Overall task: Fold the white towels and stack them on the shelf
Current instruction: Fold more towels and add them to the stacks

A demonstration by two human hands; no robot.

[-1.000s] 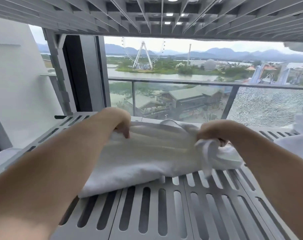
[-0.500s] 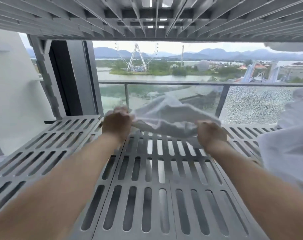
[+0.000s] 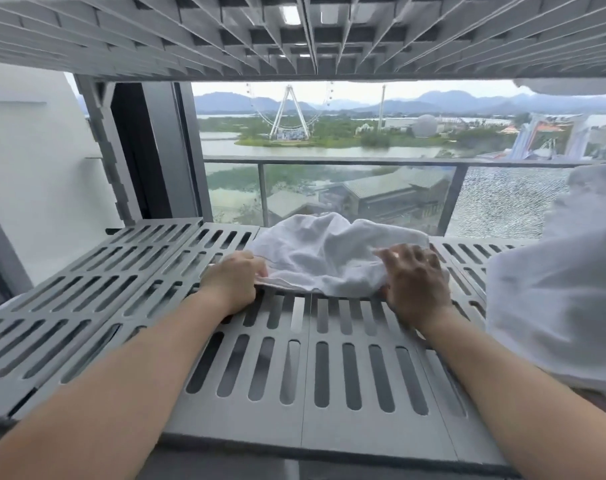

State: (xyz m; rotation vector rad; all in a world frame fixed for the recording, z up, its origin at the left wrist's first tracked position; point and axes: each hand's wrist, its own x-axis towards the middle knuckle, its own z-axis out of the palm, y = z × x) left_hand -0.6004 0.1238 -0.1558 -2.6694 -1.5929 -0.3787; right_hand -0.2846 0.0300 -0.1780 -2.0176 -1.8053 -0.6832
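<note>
**Clerk:** Item and location?

**Me:** One white towel (image 3: 329, 258), unfolded and rumpled. It lies on the slatted grey shelf (image 3: 329, 375), toward the far edge and about mid-width, between my hands.

**Clerk:** Hands?

**Me:** Apart, one at each end.
- My left hand (image 3: 230, 282) has its fingers curled and pinches the near left corner.
- My right hand (image 3: 417, 285) lies over the right end with fingers spread on top. It looks like pressing, not pinching, though that hand is blurred and the thumb is partly hidden by cloth.

**Clerk:** Handling notes?

**Me:** All of this is my judgement.
- Light, soft and limp, since it humps and creases in the middle with no stiffness of its own.
- Not fragile and not slippery, and the nap should hold against skin.
- Loose cloth may sag into the shelf slots or snag there.
- Best taken by the corners or along the near edge: pinch both ends, draw it taut, then lay the fold.

**Clerk:** Brands, labels, writing?

**Me:** None I can read. I see no tag on the towel and no lettering on the shelf.

**Clerk:** Adjacent stock?

**Me:** More white cloth (image 3: 554, 306) is bulked at the right, just beside my right forearm. It is too blurred to say whether it is folded. There is a second slatted shelf overhead (image 3: 190, 39).
</note>
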